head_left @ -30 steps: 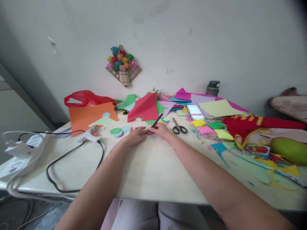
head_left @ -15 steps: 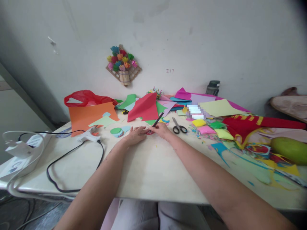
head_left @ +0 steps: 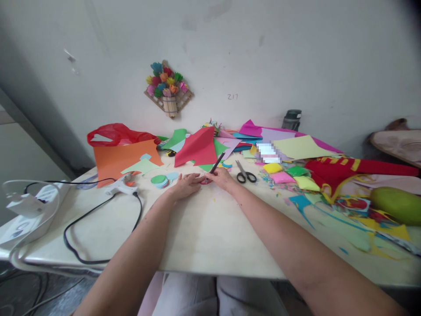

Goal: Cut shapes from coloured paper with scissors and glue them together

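In the head view, my right hand (head_left: 222, 179) is closed around a dark pencil (head_left: 217, 163), which slants up and to the right. The lower end of the pencil is hidden by my fingers. My left hand (head_left: 187, 186) lies flat on the table, fingers stretched toward a small red paper piece (head_left: 206, 181) that both hands touch. Most of that piece is covered. Just right of my right hand are black-handled scissors (head_left: 246, 174). A stack of green and pale blue paper circles (head_left: 160, 180) sits left of my left hand.
A white glue gun (head_left: 121, 188) with a black cord lies at left, near a white power strip (head_left: 39, 210). Behind the hands are red paper (head_left: 200, 148) and orange paper (head_left: 126, 158). Clay packets (head_left: 283, 177), paper scraps and a green fruit (head_left: 399, 205) cover the right side.
Both hands stay in nearly the same place over the red piece. The pencil's upper end shifts very slightly; the whole view moves a little.
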Motion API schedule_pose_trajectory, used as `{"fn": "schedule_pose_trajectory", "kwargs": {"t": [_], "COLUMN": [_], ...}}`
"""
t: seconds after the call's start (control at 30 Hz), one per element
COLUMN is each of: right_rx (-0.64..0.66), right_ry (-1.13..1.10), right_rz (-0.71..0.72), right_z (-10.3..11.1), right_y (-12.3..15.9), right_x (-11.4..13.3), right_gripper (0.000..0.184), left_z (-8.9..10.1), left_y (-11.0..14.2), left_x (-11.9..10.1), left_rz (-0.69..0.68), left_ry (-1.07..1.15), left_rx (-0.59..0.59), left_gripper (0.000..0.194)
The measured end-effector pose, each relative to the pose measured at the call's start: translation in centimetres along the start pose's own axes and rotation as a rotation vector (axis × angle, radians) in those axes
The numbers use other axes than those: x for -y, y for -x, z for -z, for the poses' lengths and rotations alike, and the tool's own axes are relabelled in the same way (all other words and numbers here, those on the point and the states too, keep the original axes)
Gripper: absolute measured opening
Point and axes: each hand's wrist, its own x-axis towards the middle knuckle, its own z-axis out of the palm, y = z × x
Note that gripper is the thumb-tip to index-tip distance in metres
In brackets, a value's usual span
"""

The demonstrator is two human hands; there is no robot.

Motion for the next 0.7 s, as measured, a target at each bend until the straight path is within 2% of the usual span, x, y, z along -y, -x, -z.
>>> {"fn": "schedule_pose_trajectory", "kwargs": {"t": [0.7], "right_rx": [0.012], "right_ry": [-0.036], "right_rz": [-0.033], "right_z": [0.24], "right_y": [0.08], "right_x": [0.21], "right_gripper": [0.021], "left_z": [0.08], "left_y": [0.15], "left_x": [-0.14], "left_rz": [-0.013], "left_ry": [0.004], "left_rx": [0.002], "left_gripper": [0.058]}}
